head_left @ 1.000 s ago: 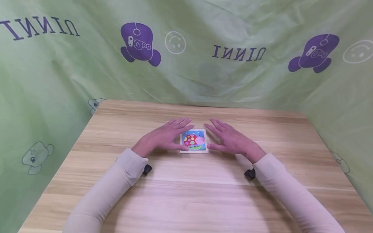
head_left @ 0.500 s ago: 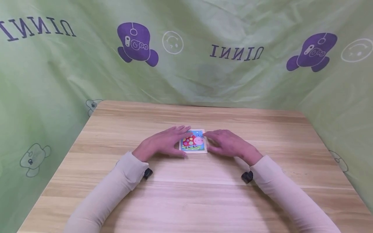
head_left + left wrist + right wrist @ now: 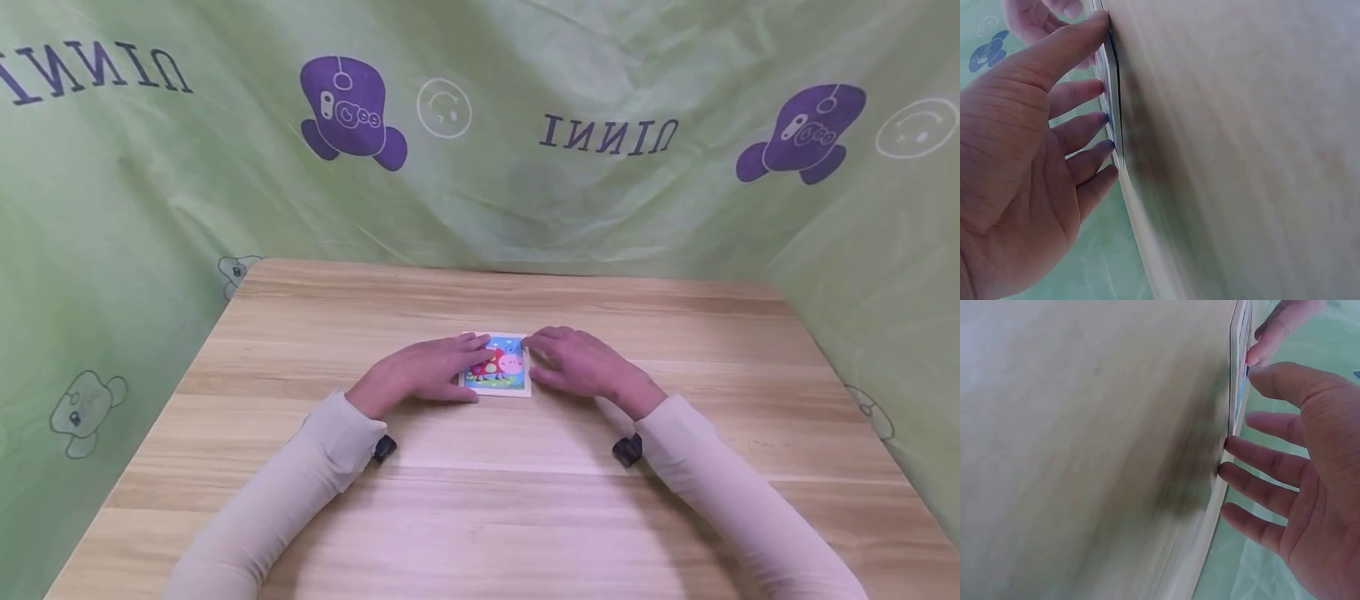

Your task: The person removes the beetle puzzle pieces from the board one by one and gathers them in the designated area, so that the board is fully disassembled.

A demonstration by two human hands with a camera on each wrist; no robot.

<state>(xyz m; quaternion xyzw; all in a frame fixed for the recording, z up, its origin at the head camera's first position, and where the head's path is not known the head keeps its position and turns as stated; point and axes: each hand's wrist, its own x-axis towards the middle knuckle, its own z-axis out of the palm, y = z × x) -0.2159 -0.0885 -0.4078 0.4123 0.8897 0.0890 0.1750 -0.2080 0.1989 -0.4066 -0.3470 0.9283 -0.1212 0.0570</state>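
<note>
A small square picture board (image 3: 512, 377) with a pale border and a red, spotted ladybug lies flat on the wooden table. My left hand (image 3: 427, 368) covers its left part, fingers spread over the picture and thumb along the near edge. In the left wrist view, the thumb of the left hand (image 3: 1029, 125) meets the rim of the board (image 3: 1112, 78), and several fingertips touch its face. At the right border is my right hand (image 3: 581, 365), fingers slightly bent. Fingertips of the right hand (image 3: 1310, 469) rest by the side of the board (image 3: 1234, 369) in the right wrist view.
The wooden table (image 3: 480, 517) extends around the board on all sides. Behind it hangs a green curtain (image 3: 480, 208) with purple cartoon prints, which also covers both sides. Black wrist cameras show under both sleeves.
Both hands have come down and inward to the board. The left fingers now lie over its left part, and the right fingers have drawn together and bent at its right edge.
</note>
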